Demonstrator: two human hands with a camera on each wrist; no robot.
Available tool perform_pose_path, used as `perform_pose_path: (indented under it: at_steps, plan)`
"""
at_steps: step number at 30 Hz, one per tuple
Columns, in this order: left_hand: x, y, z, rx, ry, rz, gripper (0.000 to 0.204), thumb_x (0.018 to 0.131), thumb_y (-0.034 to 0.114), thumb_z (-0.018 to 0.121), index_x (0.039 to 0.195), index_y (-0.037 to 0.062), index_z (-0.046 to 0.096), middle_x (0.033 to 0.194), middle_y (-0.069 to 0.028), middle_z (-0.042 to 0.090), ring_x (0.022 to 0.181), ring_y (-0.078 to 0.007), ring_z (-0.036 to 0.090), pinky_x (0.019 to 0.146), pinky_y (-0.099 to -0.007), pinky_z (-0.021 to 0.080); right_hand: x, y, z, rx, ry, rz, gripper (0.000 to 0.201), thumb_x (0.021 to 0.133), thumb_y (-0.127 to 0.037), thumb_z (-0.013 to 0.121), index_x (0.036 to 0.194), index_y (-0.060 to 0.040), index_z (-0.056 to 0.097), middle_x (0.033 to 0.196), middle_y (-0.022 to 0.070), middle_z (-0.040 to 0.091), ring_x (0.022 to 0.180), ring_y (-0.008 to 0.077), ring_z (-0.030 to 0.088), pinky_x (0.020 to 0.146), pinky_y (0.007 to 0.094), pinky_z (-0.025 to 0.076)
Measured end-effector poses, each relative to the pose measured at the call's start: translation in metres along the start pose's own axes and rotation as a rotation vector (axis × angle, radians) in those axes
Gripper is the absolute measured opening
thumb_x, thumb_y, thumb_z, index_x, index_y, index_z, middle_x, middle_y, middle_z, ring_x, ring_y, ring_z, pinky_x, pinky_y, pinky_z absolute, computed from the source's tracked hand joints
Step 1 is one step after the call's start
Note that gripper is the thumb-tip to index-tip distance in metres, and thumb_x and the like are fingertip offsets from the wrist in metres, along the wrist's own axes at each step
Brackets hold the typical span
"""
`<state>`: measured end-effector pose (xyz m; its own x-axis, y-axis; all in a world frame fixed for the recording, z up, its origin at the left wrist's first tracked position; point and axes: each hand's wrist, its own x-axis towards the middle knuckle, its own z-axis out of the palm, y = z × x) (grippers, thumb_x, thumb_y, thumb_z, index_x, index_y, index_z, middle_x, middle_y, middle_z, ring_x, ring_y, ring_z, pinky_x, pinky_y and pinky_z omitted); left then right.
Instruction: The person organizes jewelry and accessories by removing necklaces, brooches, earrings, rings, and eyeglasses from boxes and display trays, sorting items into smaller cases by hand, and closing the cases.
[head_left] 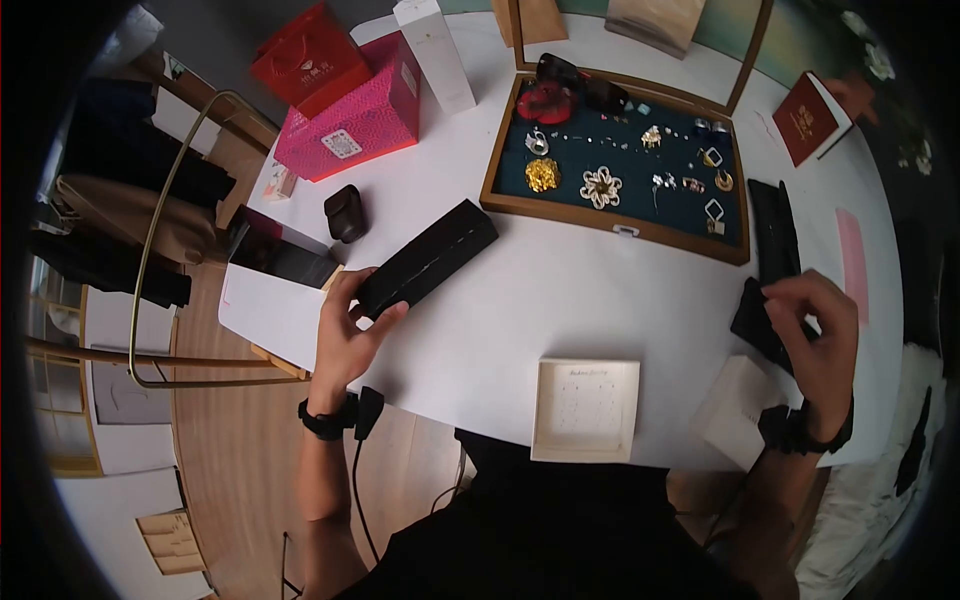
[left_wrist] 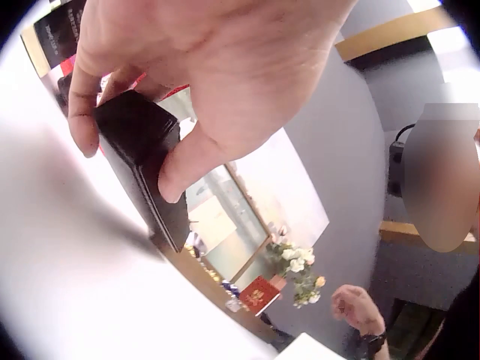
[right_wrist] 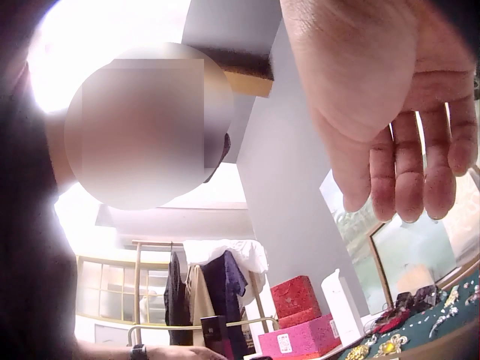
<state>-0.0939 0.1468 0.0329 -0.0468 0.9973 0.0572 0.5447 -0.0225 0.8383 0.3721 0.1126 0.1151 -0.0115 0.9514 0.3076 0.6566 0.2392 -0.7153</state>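
Observation:
My left hand (head_left: pixel 348 335) grips the near end of a long black box (head_left: pixel 430 258), thumb on one side and fingers on the other. In the left wrist view the thumb (left_wrist: pixel 180 176) presses along the box's side. Empty, my right hand (head_left: pixel 818 325) hovers over the right side of the table, its fingers loosely bent in the head view and hanging down in the right wrist view. Below it lies a folded black item (head_left: pixel 765 325). An open white box (head_left: pixel 586 410) with small pairs of earrings inside sits at the table's front edge.
A wooden jewellery case (head_left: pixel 610 212) with its lid raised stands at the back. A pink box (head_left: pixel 350 130), red bag (head_left: pixel 310 62), white carton (head_left: pixel 437 55) and dark pouch (head_left: pixel 345 213) are at left. A red booklet (head_left: pixel 808 115) and pale box (head_left: pixel 740 405) are at right.

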Motion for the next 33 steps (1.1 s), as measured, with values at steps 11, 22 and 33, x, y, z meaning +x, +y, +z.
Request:
perform_pose_path:
  at_steps: [11, 22, 33]
  plan:
    - [-0.084, 0.095, 0.015, -0.312, -0.319, 0.315, 0.048, 0.071, -0.001, 0.083, 0.115, -0.006, 0.063, 0.101, -0.0062, 0.052, 0.097, -0.0153, 0.056, 0.091, -0.0263, 0.044, -0.048, -0.07, 0.052, -0.296, -0.19, -0.583, 0.076, 0.067, -0.023, 0.084, 0.137, -0.0179, 0.058, 0.147, 0.0097, 0.05, 0.119, 0.031, 0.059, 0.09, 0.0391, 0.055]
    - [-0.123, 0.088, 0.094, -1.885, -0.221, -0.117, 0.082, 0.096, 0.066, 0.044, 0.143, -0.0012, 0.044, 0.146, -0.027, 0.046, 0.135, -0.0418, 0.043, 0.115, -0.0553, 0.031, -0.099, -0.061, 0.113, -0.26, 0.129, -0.634, 0.057, 0.066, -0.004, 0.075, 0.12, -0.0169, 0.071, 0.127, 0.0031, 0.063, 0.106, 0.0285, 0.061, 0.08, 0.0344, 0.058]
    - [-0.114, 0.106, 0.108, -2.023, 0.214, -0.062, 0.074, 0.09, 0.076, 0.039, 0.1, 0.0035, 0.054, 0.089, -0.0146, 0.055, 0.09, -0.0318, 0.052, 0.095, -0.0487, 0.041, -0.093, -0.075, 0.137, -0.316, 0.123, -0.772, 0.057, 0.069, -0.025, 0.083, 0.122, -0.0111, 0.069, 0.122, 0.0075, 0.065, 0.107, 0.0257, 0.062, 0.09, 0.0359, 0.055]
